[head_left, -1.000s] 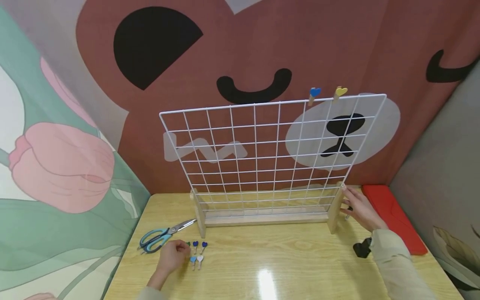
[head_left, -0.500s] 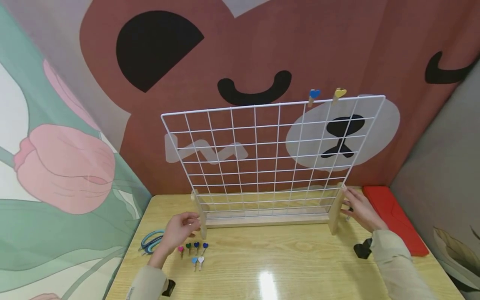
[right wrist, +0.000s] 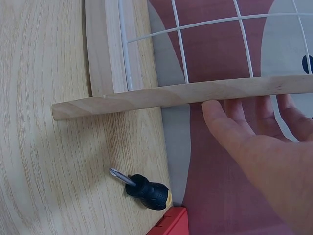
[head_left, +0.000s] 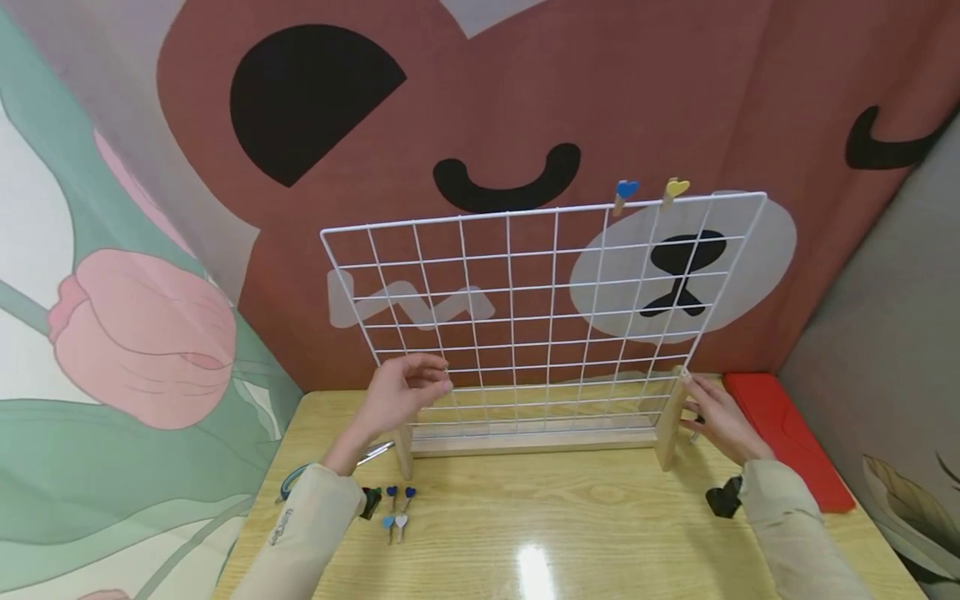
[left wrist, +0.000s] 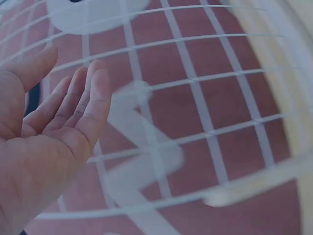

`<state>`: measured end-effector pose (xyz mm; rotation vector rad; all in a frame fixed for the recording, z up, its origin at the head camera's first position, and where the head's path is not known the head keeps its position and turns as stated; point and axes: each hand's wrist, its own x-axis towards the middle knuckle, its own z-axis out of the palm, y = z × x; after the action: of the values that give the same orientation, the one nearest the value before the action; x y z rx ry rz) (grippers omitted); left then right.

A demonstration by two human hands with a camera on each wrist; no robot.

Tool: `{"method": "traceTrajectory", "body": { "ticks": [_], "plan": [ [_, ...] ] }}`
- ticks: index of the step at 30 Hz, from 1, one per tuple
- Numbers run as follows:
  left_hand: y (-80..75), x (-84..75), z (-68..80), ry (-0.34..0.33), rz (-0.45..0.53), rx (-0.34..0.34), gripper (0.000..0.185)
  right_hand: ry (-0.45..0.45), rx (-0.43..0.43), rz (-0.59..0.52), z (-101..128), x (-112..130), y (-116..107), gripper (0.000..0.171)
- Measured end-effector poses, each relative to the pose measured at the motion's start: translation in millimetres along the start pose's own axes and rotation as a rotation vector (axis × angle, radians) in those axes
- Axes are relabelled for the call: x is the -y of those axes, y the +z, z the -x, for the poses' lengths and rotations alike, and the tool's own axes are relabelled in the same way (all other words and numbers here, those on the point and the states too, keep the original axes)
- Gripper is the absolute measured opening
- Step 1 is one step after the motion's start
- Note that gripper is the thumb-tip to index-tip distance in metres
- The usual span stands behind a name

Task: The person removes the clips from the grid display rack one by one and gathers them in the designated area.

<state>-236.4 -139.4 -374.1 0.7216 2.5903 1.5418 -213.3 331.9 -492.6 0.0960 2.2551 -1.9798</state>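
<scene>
A white wire grid panel (head_left: 532,292) stands upright in a wooden stand (head_left: 525,442). My left hand (head_left: 405,389) is raised in front of the grid's lower left part, fingers loosely bent; the left wrist view shows nothing in its palm. My right hand (head_left: 723,417) touches the outer side of the stand's right upright (right wrist: 195,92) with its fingertips. Clipped to the grid's top wire are a blue heart clothespin (head_left: 625,193) and a yellow heart clothespin (head_left: 675,190). On the table, two navy heart clothespins (head_left: 409,495) lie behind a light blue one (head_left: 388,523) and a white one (head_left: 401,523).
Scissors (head_left: 294,481) lie at the left, partly hidden by my left arm. A stubby screwdriver (right wrist: 146,192) rests on the table beyond the right upright. Farther right is a red case (head_left: 787,442). Patterned cloth (head_left: 517,100) hangs close behind the grid.
My left hand has risen from beside the small clothespins, moving right and up to the grid. The left arm now covers the pink clothespin and much of the scissors. The right hand has stayed put.
</scene>
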Motion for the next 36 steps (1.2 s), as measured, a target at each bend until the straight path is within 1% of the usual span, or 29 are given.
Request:
{"method": "traceTrajectory", "body": {
  "ticks": [4,6,11,14,18,23,27,30,36],
  "plan": [
    [-3.1,-28.4,-15.9,0.055,-0.052,0.004,0.029,0.003,0.000,0.004,-1,1,1,0.077],
    [-3.5,-42.7,-24.3,0.084,-0.062,0.012,0.030,0.008,0.000,0.007,-1,1,2,0.077],
    [-0.8,-79.1,-42.7,0.151,-0.079,0.039,0.029,0.018,0.000,0.007,1,1,2,0.078],
    [1.4,-97.2,-51.9,0.186,-0.107,0.047,0.029,0.018,0.001,0.010,1,0,2,0.077],
    [3.1,-116.7,-62.1,0.209,-0.147,0.040,0.029,0.012,0.003,0.012,0,0,1,0.077],
    [5.1,-135.2,-72.3,0.243,-0.172,0.038,0.030,0.009,0.002,0.011,-1,1,1,0.076],
    [7.8,-149.9,-78.4,0.292,-0.190,0.045,0.030,0.007,0.005,0.007,-1,1,2,0.076],
    [9.8,-161.9,-82.3,0.329,-0.211,0.036,0.030,0.009,0.008,0.009,1,2,1,0.076],
    [11.7,-187.9,-90.2,0.374,-0.193,0.008,0.032,0.010,0.011,0.008,3,6,-1,0.075]
  ]
}}
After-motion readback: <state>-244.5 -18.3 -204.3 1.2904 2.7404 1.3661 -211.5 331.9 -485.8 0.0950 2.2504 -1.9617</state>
